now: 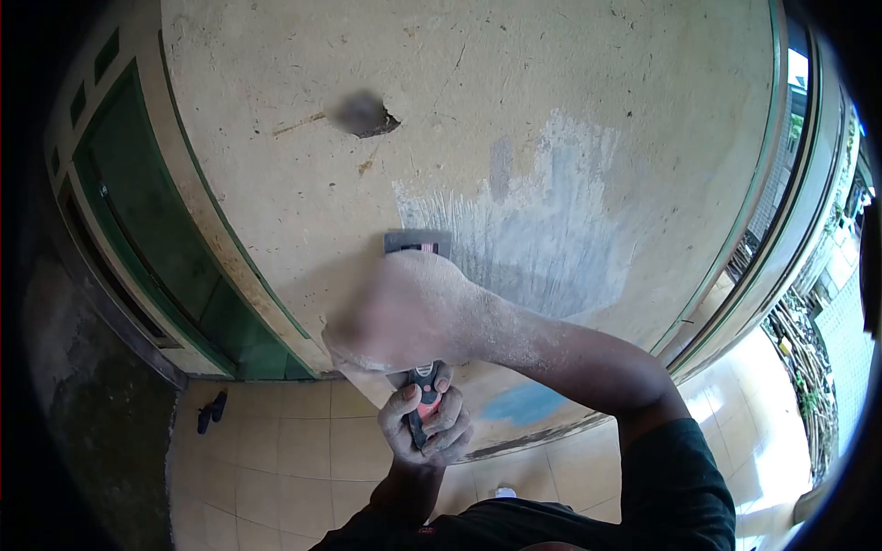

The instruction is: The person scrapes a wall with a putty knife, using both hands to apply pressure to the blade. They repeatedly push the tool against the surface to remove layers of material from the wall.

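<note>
My right hand (413, 308), dusty with white powder and partly blurred, is in front of the wall (303, 202). It is closed around a scraper (416, 241) whose wide dark blade shows just beyond the hand; its handle is hidden. Below it, my left hand (427, 427) grips the red and black handle of a putty knife (427, 399). That tool's blade is mostly hidden behind my right hand. Right of the scraper, a rough whitish-grey patch (542, 248) with streaks covers part of the cream wall.
Above, the wall has a dark hole (367, 115) with a broken edge. A blue patch (524, 404) marks the wall's lower part. A green door (138, 202) stands at left, dark sandals (211, 411) lie on the tiled floor (266, 450), and a window frame (767, 211) is at right.
</note>
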`<state>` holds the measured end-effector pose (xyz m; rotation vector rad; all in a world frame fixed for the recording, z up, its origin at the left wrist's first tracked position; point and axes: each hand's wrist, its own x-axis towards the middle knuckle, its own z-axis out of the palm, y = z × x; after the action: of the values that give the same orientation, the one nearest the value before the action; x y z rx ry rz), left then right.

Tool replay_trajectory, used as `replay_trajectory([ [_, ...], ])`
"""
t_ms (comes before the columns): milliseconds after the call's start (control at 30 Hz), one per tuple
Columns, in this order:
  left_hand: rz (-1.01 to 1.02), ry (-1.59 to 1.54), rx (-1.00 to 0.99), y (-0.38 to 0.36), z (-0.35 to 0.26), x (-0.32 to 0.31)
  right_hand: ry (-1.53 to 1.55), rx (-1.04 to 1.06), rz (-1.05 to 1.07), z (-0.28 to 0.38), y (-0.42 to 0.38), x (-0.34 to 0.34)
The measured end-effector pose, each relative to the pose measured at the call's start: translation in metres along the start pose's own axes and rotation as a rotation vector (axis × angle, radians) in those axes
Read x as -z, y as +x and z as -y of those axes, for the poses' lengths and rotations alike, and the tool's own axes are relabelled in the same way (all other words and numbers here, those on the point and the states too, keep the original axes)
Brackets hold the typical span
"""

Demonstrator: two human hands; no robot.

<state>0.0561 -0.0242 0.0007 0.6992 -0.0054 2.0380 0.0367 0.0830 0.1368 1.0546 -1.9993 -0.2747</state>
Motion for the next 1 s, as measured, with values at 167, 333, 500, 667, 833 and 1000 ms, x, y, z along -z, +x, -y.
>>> replay_trajectory([
  [167,0.101,0.035,-0.019,0.013,-0.006,0.000,-0.063,-0.026,-0.032,-0.006,0.008,0.007],
  [333,0.005,-0.084,0.013,-0.006,0.004,-0.011,0.037,-0.033,0.045,0.001,0.005,0.002],
  [500,0.110,0.032,-0.062,0.018,-0.007,-0.006,-0.028,-0.055,0.145,-0.007,0.020,0.019],
  [667,0.083,-0.103,-0.038,-0.006,0.004,0.002,0.024,0.052,0.119,0.005,0.009,-0.007],
  [833,0.100,-0.051,-0.096,0.001,0.005,0.001,-0.046,0.083,0.122,-0.002,0.020,0.000],
  [1000,0.145,-0.112,-0.111,0.000,0.015,0.000,-0.047,0.091,0.270,0.002,0.021,0.005],
])
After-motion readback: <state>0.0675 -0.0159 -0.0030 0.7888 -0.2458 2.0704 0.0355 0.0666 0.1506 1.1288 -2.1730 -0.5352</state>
